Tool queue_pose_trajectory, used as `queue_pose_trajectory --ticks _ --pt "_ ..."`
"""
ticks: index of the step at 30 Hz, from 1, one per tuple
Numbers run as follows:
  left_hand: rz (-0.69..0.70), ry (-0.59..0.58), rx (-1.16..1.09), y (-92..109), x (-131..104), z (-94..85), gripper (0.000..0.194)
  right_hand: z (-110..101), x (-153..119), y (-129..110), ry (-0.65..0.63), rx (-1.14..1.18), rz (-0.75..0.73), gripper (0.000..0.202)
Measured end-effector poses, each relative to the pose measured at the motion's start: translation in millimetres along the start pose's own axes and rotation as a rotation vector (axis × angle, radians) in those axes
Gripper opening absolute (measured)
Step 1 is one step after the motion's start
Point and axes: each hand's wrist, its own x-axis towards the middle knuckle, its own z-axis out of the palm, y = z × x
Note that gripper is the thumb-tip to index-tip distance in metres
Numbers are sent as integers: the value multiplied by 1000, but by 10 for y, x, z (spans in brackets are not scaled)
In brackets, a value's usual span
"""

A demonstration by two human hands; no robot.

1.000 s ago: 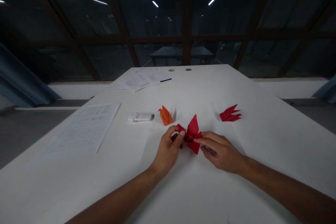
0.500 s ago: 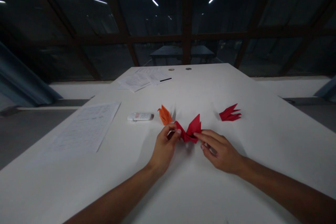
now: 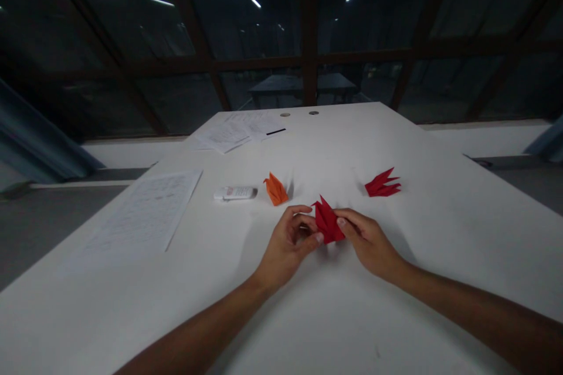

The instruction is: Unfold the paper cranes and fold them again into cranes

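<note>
A folded red paper crane [image 3: 328, 224] is held between my two hands, a little above the white table [image 3: 308, 328]. My left hand [image 3: 290, 240] grips its left side, thumb low and fingers curled behind. On the other side, my right hand [image 3: 365, 240] pinches the right edge between thumb and fingers. Its wings stand up pressed close together, with pointed tips at the top. Just beyond my left hand sits an orange paper crane [image 3: 275, 190]. Farther right lies another folded red paper piece [image 3: 382, 183] with several pointed ends.
A white tube-like bottle [image 3: 236, 193] lies left of the orange crane. Printed sheets [image 3: 145, 211] cover the table's left side, with more papers [image 3: 237, 130] and a black pen-like strip [image 3: 276, 132] farther back. Two round discs [image 3: 285, 115] sit near the far edge, before dark windows.
The red crane's spread wings have come together, and it has turned and shifted slightly right. My left hand has moved right along with it; my right hand's thumb now presses the front.
</note>
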Motion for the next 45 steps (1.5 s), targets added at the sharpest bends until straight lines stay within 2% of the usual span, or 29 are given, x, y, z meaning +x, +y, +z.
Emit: queue_pose_trajectory --ticks 4,9,13,16,17,20,22,27,29,30,32,35,37,39,43,45 --pt "-13 35 88 -39 17 14 33 11 -12 20 -6 131 92 35" --pt "15 105 120 -35 54 -16 28 71 -28 50 -67 266 119 43" --pt "-1 150 90 -21 62 -29 38 76 -31 17 -114 170 89 47" --pt "7 182 99 -9 53 -24 42 6 17 13 -55 11 6 56" --pt "9 193 116 -5 49 -22 42 -33 46 21 5 -61 -29 60" --pt "-14 211 185 9 35 -22 40 -205 170 38 86 -398 -85 68" --pt "-41 219 226 14 22 -29 39 -375 273 9 144 -636 -83 56" --pt "-122 131 337 0 -19 -30 41 -1015 517 -194 354 -869 -104 26" --pt "-128 106 367 -9 -26 -17 42 -1303 576 -208 390 -893 15 28" --pt "-126 101 372 -13 -25 -11 42 -1435 595 -181 360 -873 123 30" --pt "-118 92 375 -23 -17 -5 42 -1646 618 -65 289 -831 216 32" --pt "-109 62 418 -38 -16 -7 38 -1797 625 181 124 -704 340 28" --pt "-80 12 511 -39 -33 -1 28 -1797 619 329 -4 -586 379 26" --pt "-8 -110 681 -27 -61 20 14 -1751 607 443 -90 -484 381 25" --pt "249 -409 1004 17 -99 81 17 -1633 588 583 -157 -360 322 30" --pt "296 -455 1093 32 -107 100 19 -1579 587 612 -177 -317 289 33"
